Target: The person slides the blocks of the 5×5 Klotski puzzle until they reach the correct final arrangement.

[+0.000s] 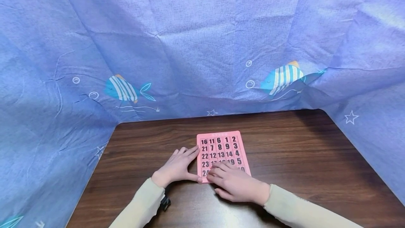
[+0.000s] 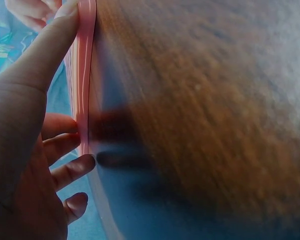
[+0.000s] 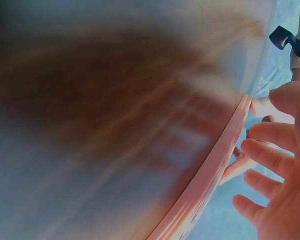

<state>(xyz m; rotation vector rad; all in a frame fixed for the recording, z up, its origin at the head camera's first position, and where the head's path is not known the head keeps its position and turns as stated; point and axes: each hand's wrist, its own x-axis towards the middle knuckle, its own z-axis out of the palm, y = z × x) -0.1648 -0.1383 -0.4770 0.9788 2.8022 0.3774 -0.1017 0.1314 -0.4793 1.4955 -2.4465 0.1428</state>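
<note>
A pink number slide puzzle (image 1: 221, 147) lies flat on the table, its tiles printed with black numbers. My left hand (image 1: 177, 166) rests at the puzzle's left side, fingertips against the left edge and thumb at the near left corner. In the left wrist view, the thumb (image 2: 50, 47) lies straight along the pink rim (image 2: 85, 75). Over the near rows is my right hand (image 1: 235, 182), covering several tiles. Its fingers (image 3: 270, 155) are spread and loosely bent in the right wrist view; whether the tips touch the tiles I cannot tell.
Beneath the puzzle is a dark brown wooden table (image 1: 291, 150). A blue cloth (image 1: 202, 55) with fish prints hangs behind and beside it. On the left wrist there is a black strap with a small device (image 1: 165, 202).
</note>
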